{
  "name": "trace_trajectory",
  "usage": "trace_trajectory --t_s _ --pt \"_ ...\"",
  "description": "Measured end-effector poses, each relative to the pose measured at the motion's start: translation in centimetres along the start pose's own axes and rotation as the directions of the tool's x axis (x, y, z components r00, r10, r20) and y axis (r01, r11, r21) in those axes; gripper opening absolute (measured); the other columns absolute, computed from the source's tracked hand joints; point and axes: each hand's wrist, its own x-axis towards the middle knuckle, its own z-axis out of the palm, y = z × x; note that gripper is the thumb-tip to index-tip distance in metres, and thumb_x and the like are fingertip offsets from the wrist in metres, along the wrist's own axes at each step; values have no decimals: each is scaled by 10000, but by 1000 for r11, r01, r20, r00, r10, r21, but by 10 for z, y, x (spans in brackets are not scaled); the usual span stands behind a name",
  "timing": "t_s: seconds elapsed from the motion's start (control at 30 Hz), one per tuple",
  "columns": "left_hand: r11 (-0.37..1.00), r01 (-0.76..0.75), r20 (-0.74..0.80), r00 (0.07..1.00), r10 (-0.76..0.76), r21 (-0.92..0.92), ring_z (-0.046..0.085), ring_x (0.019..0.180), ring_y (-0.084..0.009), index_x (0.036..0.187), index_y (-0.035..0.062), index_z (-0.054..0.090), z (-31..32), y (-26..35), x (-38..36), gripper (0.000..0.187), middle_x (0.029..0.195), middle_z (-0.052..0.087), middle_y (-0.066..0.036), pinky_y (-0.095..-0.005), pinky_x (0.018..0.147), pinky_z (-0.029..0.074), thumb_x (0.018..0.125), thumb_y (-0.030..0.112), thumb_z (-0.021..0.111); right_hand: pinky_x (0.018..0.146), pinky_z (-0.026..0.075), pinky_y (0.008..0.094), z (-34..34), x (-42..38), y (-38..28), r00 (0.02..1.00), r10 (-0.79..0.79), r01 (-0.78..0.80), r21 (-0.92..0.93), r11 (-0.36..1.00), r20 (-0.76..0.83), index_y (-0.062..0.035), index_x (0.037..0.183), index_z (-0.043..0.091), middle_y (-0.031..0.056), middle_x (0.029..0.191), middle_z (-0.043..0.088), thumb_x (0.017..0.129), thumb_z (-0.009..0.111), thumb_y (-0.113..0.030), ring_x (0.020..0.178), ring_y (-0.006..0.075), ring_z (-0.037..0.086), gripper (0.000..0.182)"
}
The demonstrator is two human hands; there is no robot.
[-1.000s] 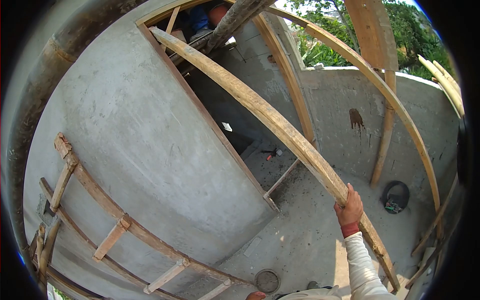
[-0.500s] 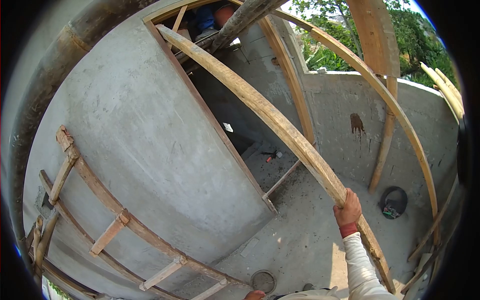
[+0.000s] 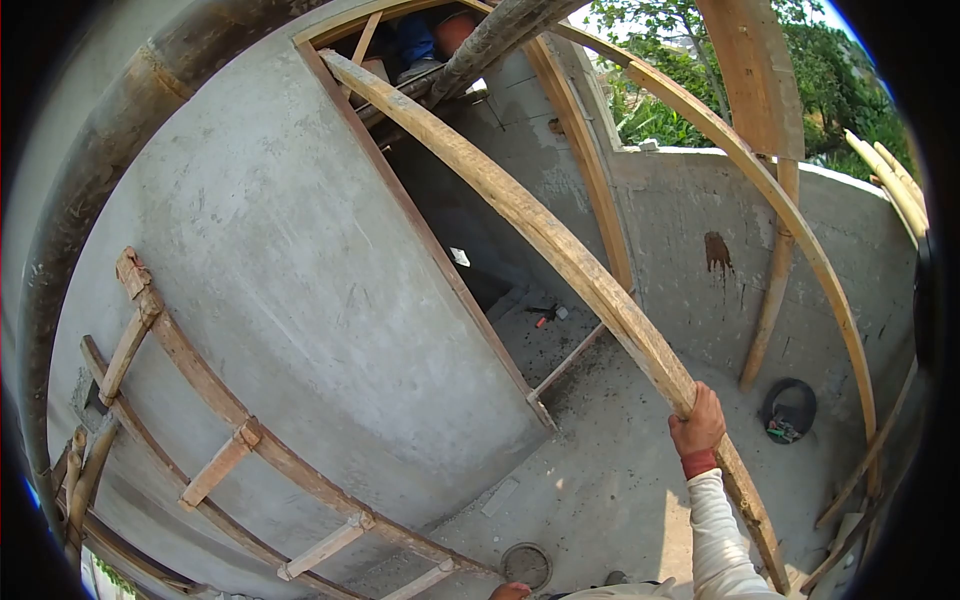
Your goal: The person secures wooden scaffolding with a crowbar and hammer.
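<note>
Long weathered wooden plank (image 3: 560, 250) gripped by right hand (image 3: 697, 425) near lower end; long axis runs up-left from hand. Left hand (image 3: 510, 592) barely visible, state unclear.

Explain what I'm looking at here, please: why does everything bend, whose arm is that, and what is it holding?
There is no machine here. A person wears a camera on the head, looking forward and down; its very wide lens makes straight things look curved. The arm in the white sleeve is the person's own, and the right hand grips a long wooden plank that slants up toward the top of a doorway. The left hand barely shows at the bottom edge; whether it holds anything cannot be told. To the left, a wooden ladder leans on the grey concrete wall. On the concrete floor below lie a round drain cover and a black bucket by the far wall. Trees show beyond.
</note>
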Motion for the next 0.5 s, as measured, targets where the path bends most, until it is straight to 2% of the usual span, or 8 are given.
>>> trace_trajectory --t_s 0.07,0.1,0.17,0.27,0.37,0.47,0.5 --pt "986 -152 -15 988 154 74 661 697 -150 1065 105 742 0 -4 1 249 847 720 -33 -323 601 538 875 266 732 830 518 435 1 0 1 1000 -3 3 -1 1000 3 -111 1215 531 116 1035 597 568 820 -49 989 351 618 712" --pt "999 -15 2 1000 15 -36 660 696 -150 1067 103 742 -2 -1 -2 252 846 719 -32 -322 605 537 876 268 731 830 519 435 0 0 0 1000 -2 2 2 1000 5 -109 1215 532 116 1035 597 569 818 -49 988 351 618 710" --pt "933 264 82 964 -251 -243 658 696 -150 1071 100 742 -6 10 -11 259 844 718 -31 -320 611 536 878 273 729 830 520 434 -2 0 -1 1000 -2 1 9 1000 12 -107 1216 534 116 1035 596 571 813 -48 987 351 619 705" --pt "937 251 35 968 -250 -242 653 708 -148 1079 103 740 -6 19 -17 265 861 718 -26 -327 620 534 874 272 733 853 509 419 -2 -1 -1 1000 1 -1 -4 1000 14 -107 1225 529 107 1040 587 584 816 -66 1000 324 609 704" --pt "992 -124 -29 992 124 -12 655 735 -156 1077 111 740 -7 6 -16 245 904 724 -35 -344 632 536 890 267 713 863 506 417 2 -4 0 999 -34 34 -16 999 -18 -111 1263 522 109 1056 586 585 809 -58 1016 326 605 737" --pt "941 236 -81 962 -262 -240 655 747 -168 1081 113 738 -4 30 -37 246 920 721 -49 -352 648 537 898 271 692 888 498 426 3 -7 -2 999 -31 31 -17 999 -23 -111 1311 510 114 1077 588 593 795 -41 1036 336 597 776" --pt "992 87 -128 987 -98 -92 651 737 -175 1095 108 734 -2 19 -37 259 902 715 -56 -351 642 535 896 268 691 899 494 430 3 -8 -3 999 -35 34 -9 999 -32 -111 1334 501 119 1085 587 599 790 -34 1046 342 594 794"
